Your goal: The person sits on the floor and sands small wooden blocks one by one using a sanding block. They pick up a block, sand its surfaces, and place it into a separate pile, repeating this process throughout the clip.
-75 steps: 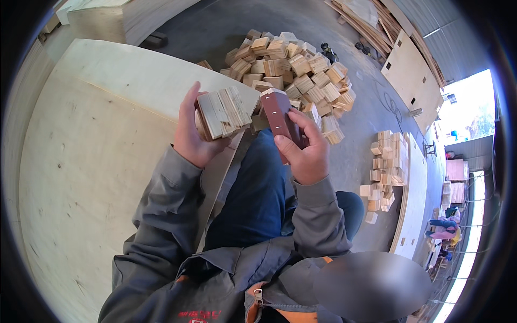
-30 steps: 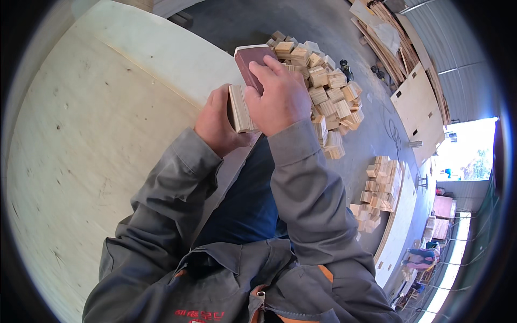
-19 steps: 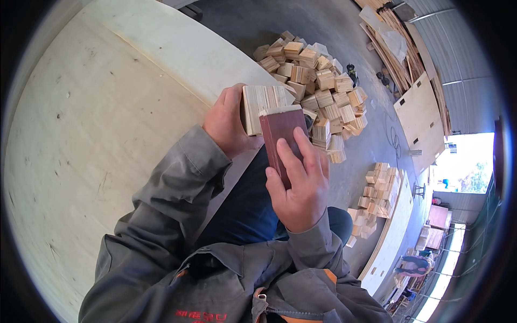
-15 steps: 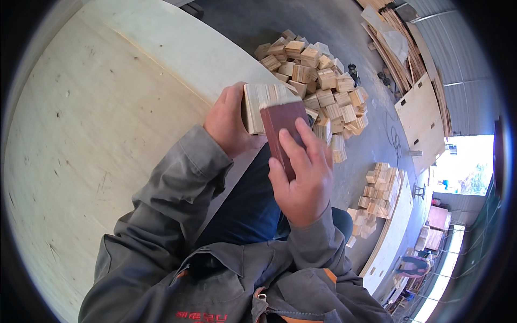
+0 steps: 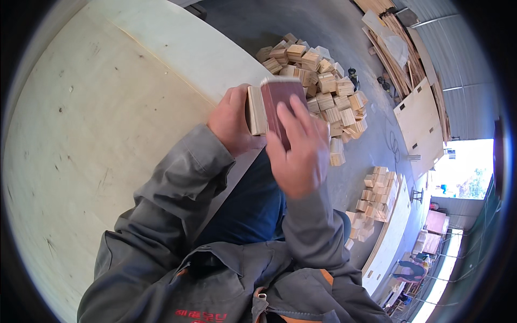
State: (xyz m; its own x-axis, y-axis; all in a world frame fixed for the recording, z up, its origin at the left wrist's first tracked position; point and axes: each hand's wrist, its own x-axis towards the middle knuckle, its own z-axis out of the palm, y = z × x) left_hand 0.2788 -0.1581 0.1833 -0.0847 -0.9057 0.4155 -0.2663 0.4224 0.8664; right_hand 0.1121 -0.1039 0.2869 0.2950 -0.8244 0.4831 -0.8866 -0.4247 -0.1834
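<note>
One plywood block (image 5: 257, 111) by the counter (image 5: 124, 124) edge, left grip (image 5: 232, 121) wrapped round it, right grip (image 5: 301, 153) clutching a reddish-brown block (image 5: 279, 99) there too. Both prob light, stiff; I'd pinch the sides.

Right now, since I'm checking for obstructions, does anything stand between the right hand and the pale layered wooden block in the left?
Yes: the reddish-brown rectangular block in the right hand lies between that hand and the pale layered wooden block in the left hand. Nothing else visible stands between them.
</note>
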